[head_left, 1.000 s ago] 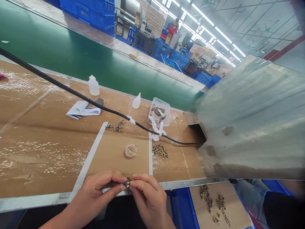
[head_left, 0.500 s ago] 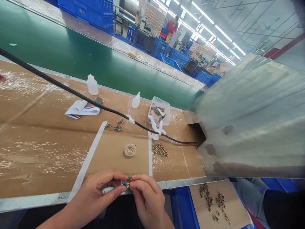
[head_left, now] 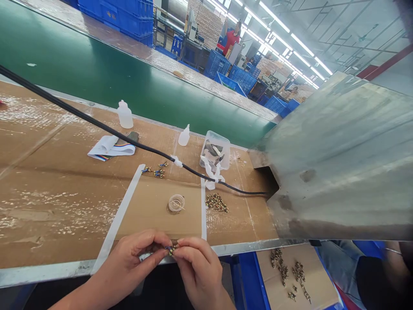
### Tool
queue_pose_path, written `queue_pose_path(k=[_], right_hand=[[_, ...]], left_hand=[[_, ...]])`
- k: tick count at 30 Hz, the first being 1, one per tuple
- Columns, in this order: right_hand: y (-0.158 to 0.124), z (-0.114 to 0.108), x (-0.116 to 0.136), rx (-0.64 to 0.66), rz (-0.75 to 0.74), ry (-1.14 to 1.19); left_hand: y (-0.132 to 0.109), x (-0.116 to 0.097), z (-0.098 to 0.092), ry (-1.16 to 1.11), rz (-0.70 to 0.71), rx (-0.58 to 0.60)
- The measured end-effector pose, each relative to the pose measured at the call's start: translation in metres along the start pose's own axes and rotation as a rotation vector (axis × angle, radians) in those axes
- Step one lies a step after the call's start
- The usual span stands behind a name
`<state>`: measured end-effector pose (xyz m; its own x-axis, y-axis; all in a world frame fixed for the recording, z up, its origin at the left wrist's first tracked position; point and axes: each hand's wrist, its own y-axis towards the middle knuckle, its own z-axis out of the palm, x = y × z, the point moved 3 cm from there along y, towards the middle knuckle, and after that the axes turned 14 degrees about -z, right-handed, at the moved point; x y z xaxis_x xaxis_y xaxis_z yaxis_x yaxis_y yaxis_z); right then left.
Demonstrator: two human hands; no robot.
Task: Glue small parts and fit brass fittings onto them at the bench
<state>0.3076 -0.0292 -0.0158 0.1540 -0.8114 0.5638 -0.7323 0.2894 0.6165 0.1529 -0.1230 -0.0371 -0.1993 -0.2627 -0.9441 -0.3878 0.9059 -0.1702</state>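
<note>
Pinching a brass terminal with blue wire (head_left: 171,250) just above the steel table edge (head_left: 48,272) between the left hand (head_left: 129,254) and right hand (head_left: 199,268), both clenched, with only a few wired pieces (head_left: 157,171) lying apart from a larger heap of brass terminals (head_left: 217,203).

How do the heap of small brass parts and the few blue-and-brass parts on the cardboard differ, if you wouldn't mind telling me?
The heap of small brass parts is many pieces piled together, while the blue-and-brass parts are few and lie in a loose group. The heap looks brass only, whereas the blue-and-brass parts show blue. The heap lies right of the white tape; the blue-and-brass parts lie left of it, further away. Both rest on brown cardboard.
</note>
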Motion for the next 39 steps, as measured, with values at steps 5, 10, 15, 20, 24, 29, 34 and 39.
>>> queue_pose_path(k=[5,10,15,20,24,29,34,39], right_hand=[[0.004,0.002,-0.001,-0.018,0.055,0.059],[0.005,0.001,0.0,-0.023,0.061,0.072],[0.007,0.001,0.001,-0.024,0.073,0.091],[0.009,0.001,0.0,-0.048,0.126,0.095],[0.008,0.001,-0.001,-0.063,0.096,0.088],[0.001,-0.012,-0.019,-0.135,0.139,-0.042],[-0.006,-0.036,-0.048,-0.184,0.347,-0.127],[-0.014,-0.044,-0.062,-0.242,0.459,-0.098]], left_hand=[[0.0,0.003,0.0,-0.022,-0.025,0.0],[0.001,0.003,0.0,-0.01,-0.013,-0.016],[0.001,-0.001,0.0,-0.02,-0.021,-0.011],[0.002,-0.004,-0.001,-0.008,-0.057,0.023],[0.0,-0.008,0.002,-0.005,-0.075,0.027],[0.006,-0.018,-0.017,0.088,-0.045,-0.187],[0.034,-0.024,-0.066,0.373,-0.083,-0.468],[0.075,-0.013,-0.088,0.676,-0.289,-0.493]])
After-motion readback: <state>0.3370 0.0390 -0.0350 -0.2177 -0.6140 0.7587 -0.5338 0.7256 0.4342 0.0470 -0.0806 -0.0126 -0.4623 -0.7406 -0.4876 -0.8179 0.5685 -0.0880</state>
